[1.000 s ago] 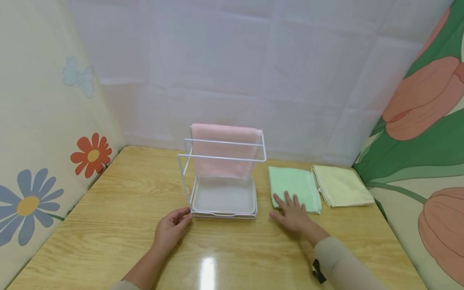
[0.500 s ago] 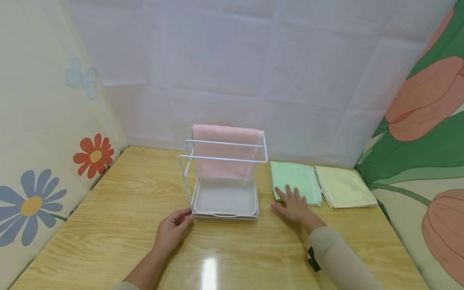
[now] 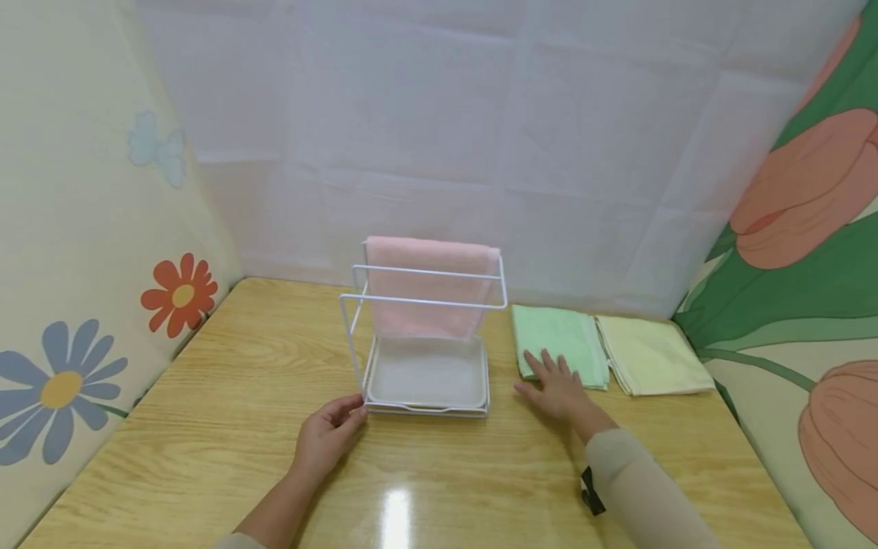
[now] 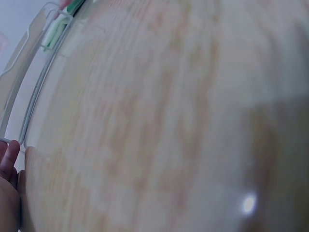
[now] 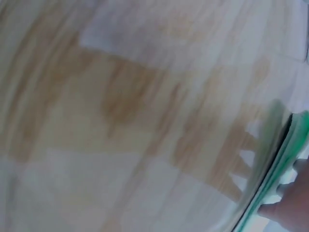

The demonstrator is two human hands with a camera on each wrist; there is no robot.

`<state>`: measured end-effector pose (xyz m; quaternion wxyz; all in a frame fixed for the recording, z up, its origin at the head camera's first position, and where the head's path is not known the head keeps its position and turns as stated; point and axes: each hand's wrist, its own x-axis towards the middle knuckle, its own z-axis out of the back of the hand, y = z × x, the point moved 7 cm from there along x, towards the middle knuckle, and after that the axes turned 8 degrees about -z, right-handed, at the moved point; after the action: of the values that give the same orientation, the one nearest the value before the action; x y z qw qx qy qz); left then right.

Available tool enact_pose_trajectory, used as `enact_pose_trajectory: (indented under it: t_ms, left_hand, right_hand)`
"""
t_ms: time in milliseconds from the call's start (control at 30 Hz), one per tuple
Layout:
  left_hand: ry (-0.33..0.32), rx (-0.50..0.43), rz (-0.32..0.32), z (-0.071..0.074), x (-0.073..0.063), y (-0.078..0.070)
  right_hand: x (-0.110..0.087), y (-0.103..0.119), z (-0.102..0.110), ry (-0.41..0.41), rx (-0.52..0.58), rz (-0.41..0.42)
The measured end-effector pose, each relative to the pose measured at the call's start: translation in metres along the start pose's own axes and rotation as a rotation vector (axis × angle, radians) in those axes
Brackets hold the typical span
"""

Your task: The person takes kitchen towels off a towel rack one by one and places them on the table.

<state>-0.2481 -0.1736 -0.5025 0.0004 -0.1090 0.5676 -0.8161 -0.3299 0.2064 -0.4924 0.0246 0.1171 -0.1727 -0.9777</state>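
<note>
A white wire rack (image 3: 423, 301) stands on the table with a pink towel (image 3: 428, 253) draped over its rear bar. In its base sits a whitish tray (image 3: 428, 374). My left hand (image 3: 324, 436) pinches the rack's front left bottom corner between thumb and fingers. To the right of the rack lies a folded green towel (image 3: 557, 332). My right hand (image 3: 559, 395) touches its near edge with spread, fairly straight fingers. The right wrist view shows the fingertips against the layered edge of the green towel (image 5: 285, 154). Just right of it is a folded yellow towel (image 3: 655, 354).
The wooden table (image 3: 226, 366) runs back to a creased white sheet (image 3: 411, 137). Flower-painted panels (image 3: 75, 252) border the left side, and a tulip panel (image 3: 809, 267) borders the right.
My right hand has slid the green towel slightly away from me, up beside the yellow towel; over the last half second it stays put. My left hand keeps hold of the rack's corner.
</note>
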Motion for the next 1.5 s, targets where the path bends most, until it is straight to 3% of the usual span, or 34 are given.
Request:
enact_pose_trajectory:
  t_ms: [167,367,867,1067,1267,1500]
  left_hand:
    - [-0.004,-0.002,0.011,0.000,0.000,0.001]
    - [-0.002,0.002,0.006,0.000,0.000,0.002]
    - [-0.015,-0.020,-0.003,-0.001,0.002,0.005]
    - [-0.011,-0.017,-0.003,-0.002,0.002,0.005]
    - [-0.002,-0.007,-0.008,-0.001,0.002,0.003]
    - [-0.003,-0.014,-0.010,-0.001,0.001,0.002]
  right_hand:
    - [0.000,0.004,0.013,-0.060,0.032,0.011]
    - [0.001,0.016,0.042,-0.074,0.164,0.028]
    - [0.010,0.072,0.149,-0.177,0.380,0.099]
    - [0.012,0.096,0.182,-0.233,0.432,0.144]
    - [0.010,0.122,0.200,-0.233,0.452,0.179]
    - [0.007,0.150,0.203,-0.213,0.479,0.201]
